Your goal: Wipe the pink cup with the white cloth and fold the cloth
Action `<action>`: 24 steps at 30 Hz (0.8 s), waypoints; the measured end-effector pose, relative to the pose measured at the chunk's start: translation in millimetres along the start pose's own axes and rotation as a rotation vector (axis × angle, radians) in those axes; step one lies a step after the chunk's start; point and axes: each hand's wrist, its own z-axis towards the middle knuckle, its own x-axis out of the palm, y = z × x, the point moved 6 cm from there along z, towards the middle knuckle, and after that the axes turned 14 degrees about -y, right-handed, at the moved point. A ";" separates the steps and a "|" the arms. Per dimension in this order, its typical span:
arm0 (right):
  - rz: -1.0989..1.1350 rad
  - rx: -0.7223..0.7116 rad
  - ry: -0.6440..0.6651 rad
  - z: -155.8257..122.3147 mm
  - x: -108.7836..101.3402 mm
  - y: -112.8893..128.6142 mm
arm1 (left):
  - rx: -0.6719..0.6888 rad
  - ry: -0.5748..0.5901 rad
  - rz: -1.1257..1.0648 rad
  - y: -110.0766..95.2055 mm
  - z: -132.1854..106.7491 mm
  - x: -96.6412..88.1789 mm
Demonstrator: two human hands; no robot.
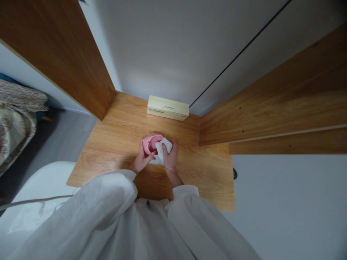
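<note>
A small pink container (148,143) with a hollow inside is tilted above the wooden desk, its opening turned toward me. Around its left side curls my left hand (141,158), with the thumb at the near rim. My right hand (170,157) is closed on a white tissue (159,147), which lies against the right side of the container's opening. Part of the tissue hangs below, between the two hands. Most of the fingers under the container are hidden.
The wooden desk (108,148) carries a long cream box (168,107) at its back, against the wall. Wooden panels stand left (67,54) and right (271,86). A white chair (46,180) is at the left, with a cable across it.
</note>
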 end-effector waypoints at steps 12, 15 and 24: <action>-0.236 -0.031 0.135 24.0 8.8 -10.3 | 0.083 0.000 0.122 -18.9 2.0 3.7; -0.258 -0.082 0.118 30.3 1.0 2.2 | 0.071 -0.046 0.253 -19.5 1.1 -0.1; -0.162 0.049 0.104 19.8 11.7 -13.9 | 0.081 -0.081 0.352 -17.9 0.2 -3.6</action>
